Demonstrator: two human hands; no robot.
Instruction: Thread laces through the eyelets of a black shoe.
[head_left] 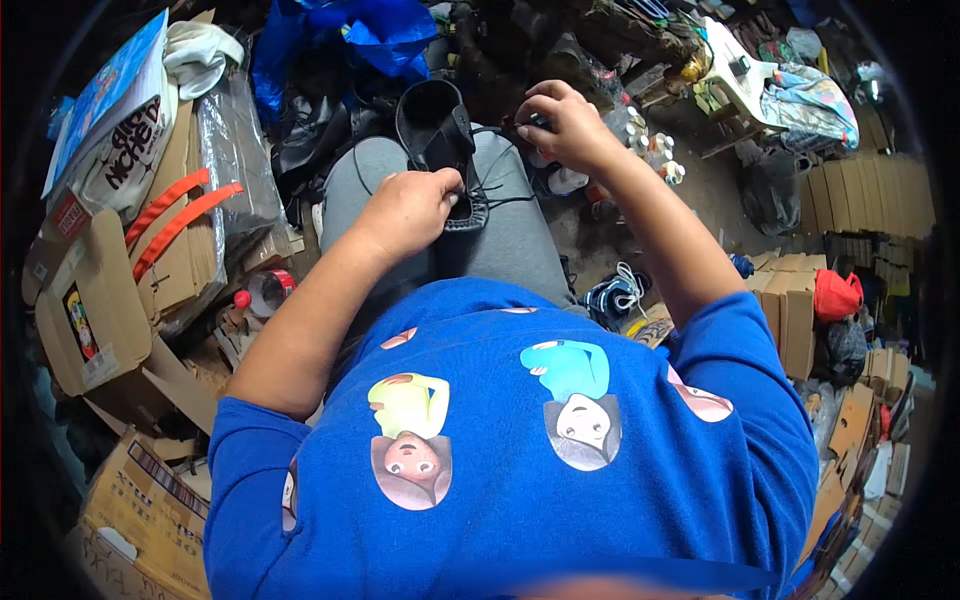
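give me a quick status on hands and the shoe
Left hand grips black shoe on lap. Right hand pinches black lace, pulled right. Nothing in the way.

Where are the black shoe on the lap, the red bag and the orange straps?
Black lace-up shoe [437, 125]: head view, its dark opening.
Red plastic bag [836, 295]: head view, its middle.
Orange straps [170, 215]: head view, mid-strap.

Light is even and fairly bright over the middle, with soft, faint shadows and no strong glare. Toward the rim the fisheye picture bends straight edges and falls off into a black vignette. The blue shirt [520, 450] at the lower edge looks slightly soft.
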